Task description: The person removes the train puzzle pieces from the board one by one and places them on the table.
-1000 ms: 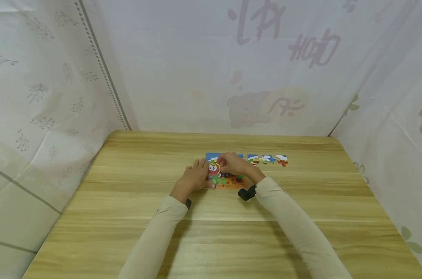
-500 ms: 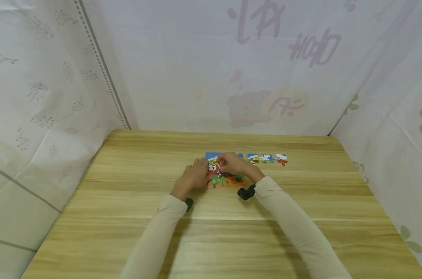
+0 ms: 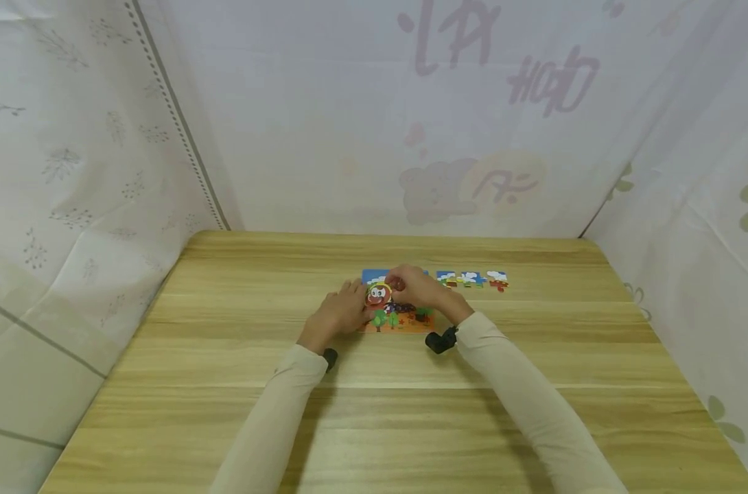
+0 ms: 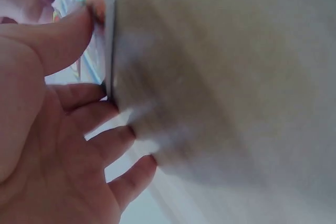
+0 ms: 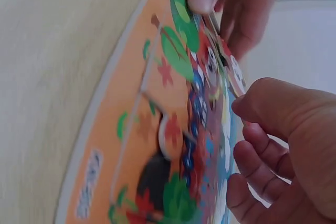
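Observation:
A jigsaw puzzle (image 3: 405, 324) with a cartoon picture, orange ground and green trees, lies flat near the table's far middle. My right hand (image 3: 413, 287) is over it, and in the right wrist view its thumb and index finger pinch a red-and-white puzzle piece (image 5: 235, 69), tilted above the board. At the puzzle's left edge rests my left hand (image 3: 343, 309). Its thumb (image 4: 73, 32) lies on the board, while the other fingertips reach the edge and the tabletop. The part of the picture under my right hand is hidden in the head view.
Several loose puzzle pieces (image 3: 471, 279) lie in a row just right of the puzzle. The wooden table (image 3: 386, 425) ends at a pale patterned cloth (image 3: 324, 137) behind and at both sides. Black wrist mounts (image 3: 440, 341) sit under the wrists.
My left thumb has moved up from the puzzle's lower edge onto the board. The piece in my right fingers has tilted a little; the right hand has stayed almost in place.

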### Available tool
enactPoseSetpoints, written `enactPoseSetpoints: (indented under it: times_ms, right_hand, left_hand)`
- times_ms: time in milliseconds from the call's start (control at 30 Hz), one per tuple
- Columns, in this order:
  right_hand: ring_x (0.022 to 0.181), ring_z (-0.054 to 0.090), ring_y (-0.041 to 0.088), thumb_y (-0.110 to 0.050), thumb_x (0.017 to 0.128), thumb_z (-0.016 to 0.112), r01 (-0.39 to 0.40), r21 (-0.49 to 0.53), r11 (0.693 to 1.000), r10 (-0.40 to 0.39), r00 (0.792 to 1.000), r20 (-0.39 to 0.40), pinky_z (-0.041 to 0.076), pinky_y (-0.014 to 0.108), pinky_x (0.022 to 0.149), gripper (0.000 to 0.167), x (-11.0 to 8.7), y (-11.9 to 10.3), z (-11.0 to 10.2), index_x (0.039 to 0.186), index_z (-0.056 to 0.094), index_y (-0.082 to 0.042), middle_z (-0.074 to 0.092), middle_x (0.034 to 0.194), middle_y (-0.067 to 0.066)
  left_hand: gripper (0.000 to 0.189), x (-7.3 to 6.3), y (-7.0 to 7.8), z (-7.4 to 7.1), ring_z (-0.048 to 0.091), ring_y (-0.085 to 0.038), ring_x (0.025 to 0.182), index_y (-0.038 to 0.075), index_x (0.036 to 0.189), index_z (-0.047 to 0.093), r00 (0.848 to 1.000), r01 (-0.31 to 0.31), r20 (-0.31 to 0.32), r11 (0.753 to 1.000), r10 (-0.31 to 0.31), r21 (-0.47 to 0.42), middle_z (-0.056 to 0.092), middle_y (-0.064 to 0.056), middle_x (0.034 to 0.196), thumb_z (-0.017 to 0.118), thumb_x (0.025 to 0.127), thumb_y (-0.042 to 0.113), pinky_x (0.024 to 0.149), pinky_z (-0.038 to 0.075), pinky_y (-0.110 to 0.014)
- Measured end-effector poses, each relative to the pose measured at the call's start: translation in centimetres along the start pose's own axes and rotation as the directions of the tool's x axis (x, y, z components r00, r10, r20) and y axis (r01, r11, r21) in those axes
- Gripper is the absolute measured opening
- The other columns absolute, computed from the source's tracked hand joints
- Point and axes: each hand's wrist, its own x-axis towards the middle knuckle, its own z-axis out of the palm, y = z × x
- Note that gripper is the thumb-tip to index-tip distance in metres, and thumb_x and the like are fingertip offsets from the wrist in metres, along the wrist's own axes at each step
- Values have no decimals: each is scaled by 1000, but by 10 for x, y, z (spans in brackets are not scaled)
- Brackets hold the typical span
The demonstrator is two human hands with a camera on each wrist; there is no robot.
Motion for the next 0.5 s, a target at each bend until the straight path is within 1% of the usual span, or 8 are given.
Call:
enactPoseSetpoints:
  times_ms: [67, 167, 233, 300, 500]
  right_hand:
    - [98, 63, 22, -8, 95, 60, 4, -13, 1000, -5, 1000, -25, 55, 36, 84, 31, -3, 4, -3, 125, 62, -3, 65, 113, 11]
    - [95, 63, 21, -9, 95, 61, 3, -10, 1000, -3, 999, -44, 55, 35, 81, 33, -10, 9, -9, 127, 62, -3, 66, 108, 10]
    - [93, 62, 20, -9, 95, 62, -3, -2, 1000, 3, 998, -57, 54, 34, 78, 33, -15, 13, -13, 128, 62, -4, 66, 105, 9]
    - [91, 62, 20, -9, 95, 62, -6, -1, 1000, 6, 998, -69, 54, 34, 76, 34, -20, 18, -17, 128, 62, -4, 66, 102, 8]
    - [91, 62, 20, -9, 95, 63, -8, -38, 999, 4, 994, -105, 53, 34, 75, 32, -35, 35, -25, 127, 64, -4, 66, 102, 7]
  left_hand:
    - [72, -1, -1, -3, 19, -40, 150, -1, 154, 27, 1000, 4, 29, 1000, -4, -13, 21, -21, 162, 55, 101, 40, 114, 30, -60]
    - [81, -1, -2, -4, 16, -41, 151, -1, 155, 26, 999, 10, 54, 999, -8, -40, 18, -22, 163, 62, 97, 42, 115, 26, -62]
    - [86, -1, -2, -4, 14, -40, 151, -1, 156, 24, 998, 13, 66, 999, -10, -43, 16, -22, 163, 65, 94, 44, 116, 25, -61]
    - [89, 0, -2, -3, 13, -40, 151, -1, 156, 21, 997, 11, 71, 999, -9, -36, 15, -21, 164, 66, 93, 44, 116, 24, -61]
    - [88, 0, -1, -2, 12, -39, 152, -1, 156, 21, 998, 11, 66, 999, -8, -40, 14, -20, 164, 65, 94, 42, 116, 25, -62]
